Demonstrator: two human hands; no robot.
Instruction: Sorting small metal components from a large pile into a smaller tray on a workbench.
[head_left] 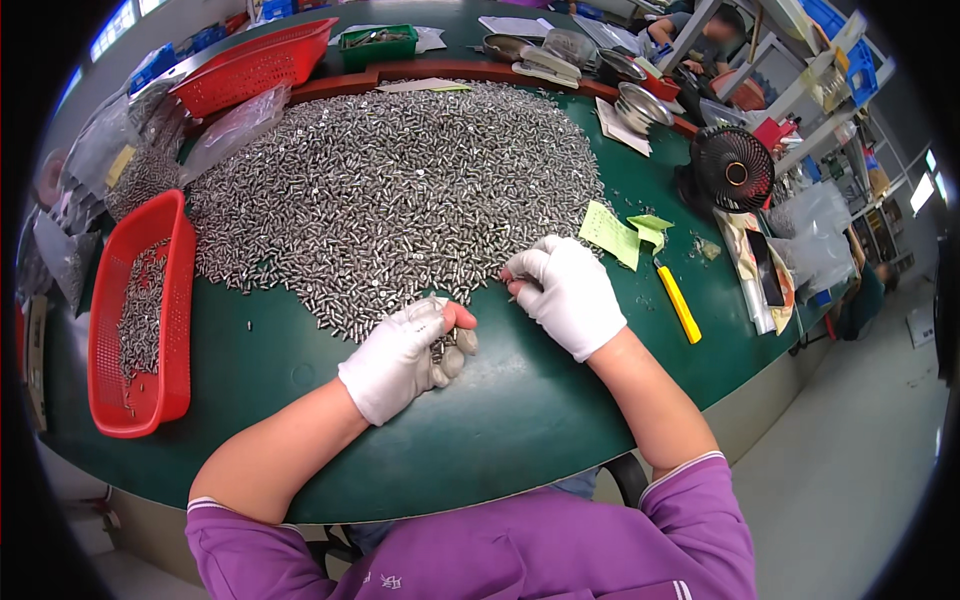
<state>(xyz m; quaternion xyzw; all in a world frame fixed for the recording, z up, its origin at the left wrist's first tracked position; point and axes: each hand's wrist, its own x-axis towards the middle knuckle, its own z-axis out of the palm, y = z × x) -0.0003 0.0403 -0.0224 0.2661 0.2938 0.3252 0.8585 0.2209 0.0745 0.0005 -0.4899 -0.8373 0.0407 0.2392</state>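
A wide heap of small, shiny metal pins (400,190) covers much of the green table (480,450). My left hand (390,365), in a white glove with bare fingertips showing, is curled at the heap's near edge. Several of the metal pins (441,346) lie in its cupped fingers. To its right, my gloved right hand (568,298) has thumb and forefinger drawn together by the front right edge of the pins. Whatever sits between those fingertips is too small to make out. One loose pin (249,326) lies apart on the left.
A red plastic basket (181,365) with more pins stands at left; another red basket (255,68) and a green tray (378,46) are behind. On the right lie yellow-green notes (610,236), a yellow-handled tool (679,304), a black fan (733,170) and a phone (765,270). A co-worker (718,40) sits beyond.
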